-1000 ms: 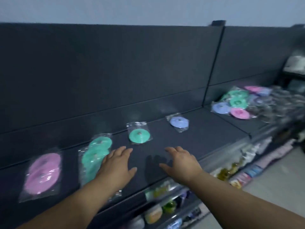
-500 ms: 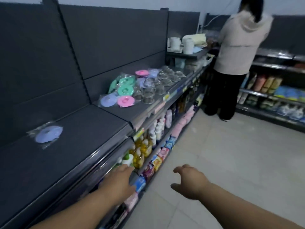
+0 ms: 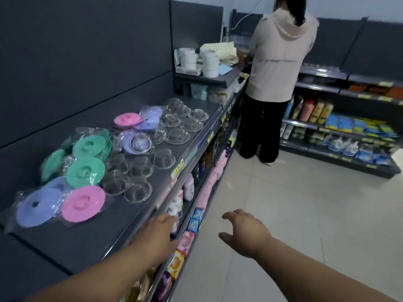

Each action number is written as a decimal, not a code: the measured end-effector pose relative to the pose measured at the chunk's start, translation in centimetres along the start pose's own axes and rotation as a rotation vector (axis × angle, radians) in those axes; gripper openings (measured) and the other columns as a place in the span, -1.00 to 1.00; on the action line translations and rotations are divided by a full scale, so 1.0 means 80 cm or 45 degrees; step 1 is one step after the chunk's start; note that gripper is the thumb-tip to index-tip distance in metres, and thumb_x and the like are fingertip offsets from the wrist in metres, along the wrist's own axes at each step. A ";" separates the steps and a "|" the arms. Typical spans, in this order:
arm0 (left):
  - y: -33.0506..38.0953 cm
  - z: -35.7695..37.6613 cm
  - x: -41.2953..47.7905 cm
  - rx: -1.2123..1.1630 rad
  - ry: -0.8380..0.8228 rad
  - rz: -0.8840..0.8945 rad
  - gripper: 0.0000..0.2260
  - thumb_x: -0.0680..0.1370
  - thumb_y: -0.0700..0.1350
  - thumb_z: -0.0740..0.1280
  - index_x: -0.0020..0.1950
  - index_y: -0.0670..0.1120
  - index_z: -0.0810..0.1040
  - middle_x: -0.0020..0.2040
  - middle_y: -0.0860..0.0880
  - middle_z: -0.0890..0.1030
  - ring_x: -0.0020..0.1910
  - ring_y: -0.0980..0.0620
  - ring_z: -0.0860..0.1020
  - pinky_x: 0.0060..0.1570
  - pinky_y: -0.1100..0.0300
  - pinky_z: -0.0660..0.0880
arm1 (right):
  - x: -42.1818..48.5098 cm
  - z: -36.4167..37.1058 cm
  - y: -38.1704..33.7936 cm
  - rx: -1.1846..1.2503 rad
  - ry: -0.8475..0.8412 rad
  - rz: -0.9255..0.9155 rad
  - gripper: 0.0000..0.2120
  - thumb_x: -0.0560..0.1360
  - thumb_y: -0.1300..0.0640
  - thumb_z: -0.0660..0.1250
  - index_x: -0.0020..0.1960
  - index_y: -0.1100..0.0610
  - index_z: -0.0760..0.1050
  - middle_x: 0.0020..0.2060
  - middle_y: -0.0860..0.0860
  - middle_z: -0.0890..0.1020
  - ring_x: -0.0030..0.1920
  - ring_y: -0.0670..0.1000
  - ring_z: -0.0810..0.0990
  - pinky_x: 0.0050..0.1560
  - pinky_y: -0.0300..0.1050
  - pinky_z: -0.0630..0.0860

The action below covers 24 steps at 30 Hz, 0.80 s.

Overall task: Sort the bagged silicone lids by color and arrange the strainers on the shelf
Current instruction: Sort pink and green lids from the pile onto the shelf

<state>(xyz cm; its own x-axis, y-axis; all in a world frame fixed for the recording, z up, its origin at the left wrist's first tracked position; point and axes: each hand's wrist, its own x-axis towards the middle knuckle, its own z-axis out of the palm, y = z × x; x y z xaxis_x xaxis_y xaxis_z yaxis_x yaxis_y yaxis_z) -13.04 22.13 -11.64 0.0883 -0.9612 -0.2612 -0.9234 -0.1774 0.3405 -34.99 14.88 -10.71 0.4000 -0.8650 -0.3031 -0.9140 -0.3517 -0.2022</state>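
A heap of bagged silicone lids lies on the dark shelf [image 3: 91,240]: a pink lid [image 3: 83,203] and a lilac lid [image 3: 37,209] at the near end, green lids [image 3: 85,172] behind them, another pink lid [image 3: 126,120] and lilac ones farther back. Several round mesh strainers [image 3: 137,189] sit upside down beside and among the lids, reaching toward the shelf's far end. My left hand [image 3: 160,234] hovers at the shelf's front edge, fingers relaxed, holding nothing. My right hand [image 3: 245,233] hangs over the aisle floor, loosely curled and empty.
A person in a cream hoodie [image 3: 281,55] stands at the far end of the aisle, back turned. White cups [image 3: 187,58] sit on a raised shelf beyond the strainers. Lower shelves [image 3: 196,205] hold packaged goods. More stocked shelving [image 3: 349,136] lines the right side.
My view has swung right, from the sorted lids on the left shelf section to the mixed heap with strainers. Both hands left the shelf top and moved along the aisle, still empty.
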 end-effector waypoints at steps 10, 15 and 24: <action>0.041 -0.120 0.230 -0.131 0.385 0.091 -0.46 0.51 0.05 0.32 0.47 0.04 0.27 0.47 0.07 0.25 0.40 0.06 0.30 0.38 0.23 0.23 | 0.232 -0.140 0.002 0.129 0.262 -0.265 -0.49 0.49 -0.17 0.28 0.41 -0.08 0.33 0.30 -0.05 0.44 0.25 0.02 0.46 0.19 -0.09 0.46; 0.038 -0.162 0.318 -0.165 0.651 -0.150 -0.49 0.54 0.03 0.30 0.47 0.03 0.27 0.48 0.06 0.23 0.44 0.06 0.23 0.40 0.25 0.14 | 0.360 -0.192 0.025 0.106 0.229 -0.495 -0.44 0.50 -0.19 0.26 0.45 -0.07 0.27 0.34 -0.06 0.39 0.33 0.00 0.40 0.29 -0.11 0.39; -0.008 -0.204 0.382 -0.264 0.962 -0.727 -0.42 0.35 -0.05 0.42 0.35 -0.13 0.45 0.29 -0.16 0.48 0.24 -0.20 0.46 0.21 -0.06 0.43 | 0.517 -0.243 0.008 0.060 0.109 -0.879 -0.49 0.48 -0.15 0.31 0.39 -0.09 0.35 0.28 -0.02 0.45 0.28 0.04 0.44 0.27 -0.12 0.39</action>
<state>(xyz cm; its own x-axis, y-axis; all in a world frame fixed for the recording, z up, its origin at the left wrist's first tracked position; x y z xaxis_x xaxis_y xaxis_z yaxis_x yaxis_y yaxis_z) -3.65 -10.56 -5.09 0.7865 -0.5883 0.1881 -0.5893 -0.6235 0.5138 -20.37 -28.04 -5.28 0.8800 -0.4747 -0.0167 -0.4478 -0.8172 -0.3629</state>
